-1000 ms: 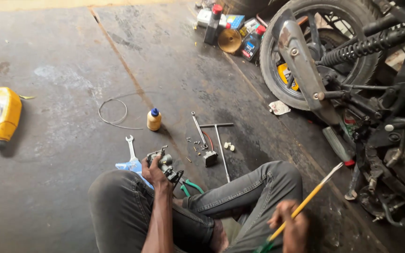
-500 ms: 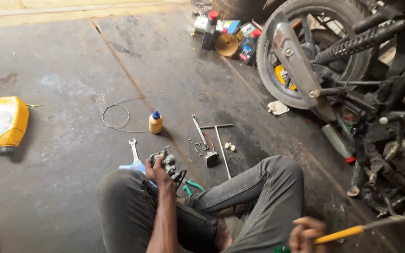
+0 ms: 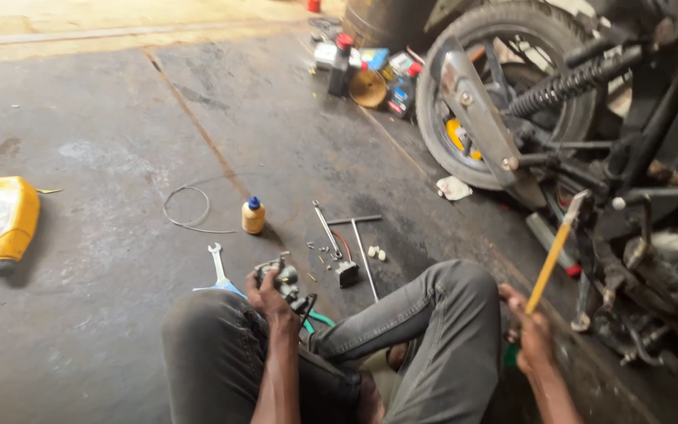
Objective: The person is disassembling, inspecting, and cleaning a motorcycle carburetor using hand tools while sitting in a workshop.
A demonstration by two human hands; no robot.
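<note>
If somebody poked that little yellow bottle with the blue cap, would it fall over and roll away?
Probably yes. The little yellow bottle stands upright and alone on the concrete floor; it looks small and light, so a poke would likely tip it. Its round body would probably roll, maybe toward the wire loop.

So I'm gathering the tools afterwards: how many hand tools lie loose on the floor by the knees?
3: an open-ended spanner left of the left hand, a long-handled tool ahead of the knees, and a T-handle wrench beside it. Others may hide behind the legs.
</note>
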